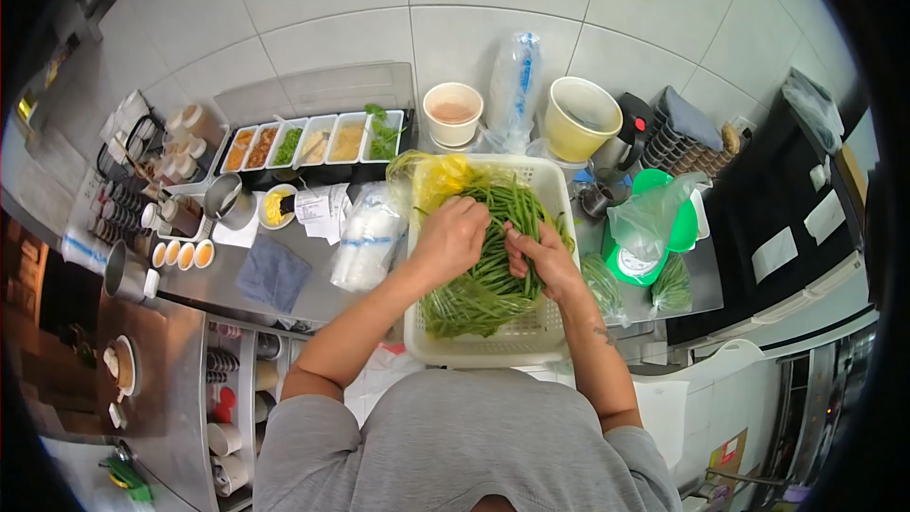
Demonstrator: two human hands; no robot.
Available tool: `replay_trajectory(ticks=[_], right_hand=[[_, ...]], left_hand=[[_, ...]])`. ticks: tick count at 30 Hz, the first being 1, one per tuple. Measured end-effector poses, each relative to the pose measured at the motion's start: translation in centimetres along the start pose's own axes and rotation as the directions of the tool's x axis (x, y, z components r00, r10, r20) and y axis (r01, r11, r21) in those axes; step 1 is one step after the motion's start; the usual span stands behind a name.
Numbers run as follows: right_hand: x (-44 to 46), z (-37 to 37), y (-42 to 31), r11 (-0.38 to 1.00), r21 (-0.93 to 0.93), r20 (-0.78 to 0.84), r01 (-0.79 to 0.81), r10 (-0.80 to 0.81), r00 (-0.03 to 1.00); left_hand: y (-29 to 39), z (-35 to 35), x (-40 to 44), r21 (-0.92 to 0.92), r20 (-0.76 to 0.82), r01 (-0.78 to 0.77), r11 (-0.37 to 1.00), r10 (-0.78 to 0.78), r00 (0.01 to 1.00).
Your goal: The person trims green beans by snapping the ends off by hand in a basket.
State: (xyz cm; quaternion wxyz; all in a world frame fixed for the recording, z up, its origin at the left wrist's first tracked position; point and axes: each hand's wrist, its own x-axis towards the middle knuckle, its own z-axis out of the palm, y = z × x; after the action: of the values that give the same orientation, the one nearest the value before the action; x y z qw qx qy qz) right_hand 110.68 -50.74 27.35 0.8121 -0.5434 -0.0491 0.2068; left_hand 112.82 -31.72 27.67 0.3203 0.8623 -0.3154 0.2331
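Note:
A large heap of long green beans [507, 209] lies in a pale plastic basket [417, 346] in front of me. Clear plastic bag film [455, 313] wraps the front of the heap, and a yellow part of the bag [441, 175] is bunched at the back left. My left hand [458, 239] is closed over the left side of the beans, knuckles up; whatever its fingertips pinch is hidden. At the right side, my right hand [542, 261] has its fingers curled round some of the beans, thumb pointing towards the left hand.
Right of the basket stand a green scale [637, 265] and bagged greens [671, 284]. Behind it are two tubs [452, 114] [581, 118] and a plastic roll [515, 85]. To the left are a wrapped bundle [368, 242], a blue cloth [272, 272] and ingredient trays [346, 139].

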Motion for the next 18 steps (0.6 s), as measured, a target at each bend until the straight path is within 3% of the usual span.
replay_trajectory(ticks=[1,3,6,7,10,13,16,17,18], right_hand=[[-0.2,0.5,0.1,1.000,-0.010,0.005,-0.020,0.020,1.000],[-0.6,1.0,0.4,0.997,0.004,0.039,-0.072,0.072,0.997],[-0.5,1.3,0.5,0.993,0.035,0.075,-0.113,0.110,0.991],[-0.4,0.9,0.6,0.994,0.017,0.052,-0.110,0.109,0.993],[-0.1,0.4,0.2,0.992,-0.075,0.040,-0.097,0.101,0.994],[0.1,0.5,0.2,0.989,-0.120,0.003,-0.092,0.093,0.996],[0.3,0.7,0.4,0.976,-0.201,-0.026,-0.081,0.077,0.997],[0.2,0.8,0.7,0.969,-0.234,-0.027,-0.079,0.075,0.997],[0.1,1.1,0.7,0.964,-0.247,-0.033,-0.093,0.088,0.996]], left_hand=[[-0.5,0.7,0.2,-0.194,-0.022,0.217,0.957,-0.225,0.974],[-1.3,1.4,0.8,-0.540,0.065,0.556,0.632,-0.627,0.776],[-1.8,0.8,1.0,-0.629,0.163,0.523,0.575,-0.560,0.812],[-2.2,1.5,0.8,-0.644,0.217,0.481,0.594,-0.462,0.860],[-2.1,1.1,1.0,-0.625,0.262,0.440,0.645,-0.357,0.896],[-1.9,1.0,1.1,-0.292,0.094,0.150,0.945,-0.128,0.987],[-0.6,1.1,0.7,-0.005,-0.018,0.007,1.000,-0.007,1.000],[-1.3,1.7,0.3,0.085,0.041,0.044,0.995,-0.048,0.998],[-2.1,1.8,0.2,0.031,-0.009,0.069,0.997,-0.069,0.998]])
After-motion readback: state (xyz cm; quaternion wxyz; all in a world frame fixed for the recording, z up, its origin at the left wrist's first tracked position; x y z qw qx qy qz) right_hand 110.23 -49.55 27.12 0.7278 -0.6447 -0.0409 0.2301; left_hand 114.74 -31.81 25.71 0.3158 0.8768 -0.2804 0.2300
